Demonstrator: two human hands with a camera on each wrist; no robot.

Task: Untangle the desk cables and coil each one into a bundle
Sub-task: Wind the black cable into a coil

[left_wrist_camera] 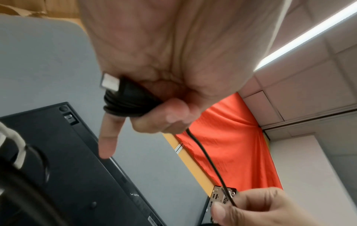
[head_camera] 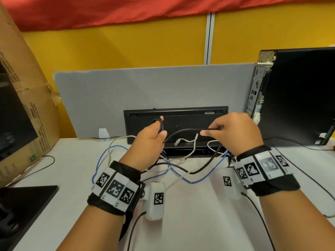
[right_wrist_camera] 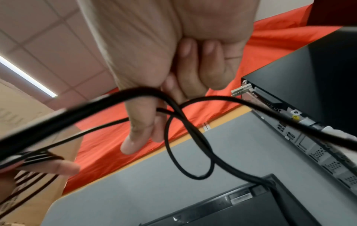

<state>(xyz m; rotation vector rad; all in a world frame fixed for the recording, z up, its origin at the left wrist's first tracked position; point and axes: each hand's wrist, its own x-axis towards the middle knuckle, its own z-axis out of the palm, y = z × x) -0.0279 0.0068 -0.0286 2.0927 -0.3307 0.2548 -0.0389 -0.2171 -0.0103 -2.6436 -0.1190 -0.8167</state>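
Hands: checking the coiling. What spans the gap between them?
A black cable runs from the left hand to the right hand, seen in the head view.

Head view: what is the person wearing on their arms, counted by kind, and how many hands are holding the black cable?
Black wrist bands with checkered tags: 2
White tagged boxes beside the wrists: 2
Hands gripping the thin black cable, the left hand and the right hand: 2
Total: 6
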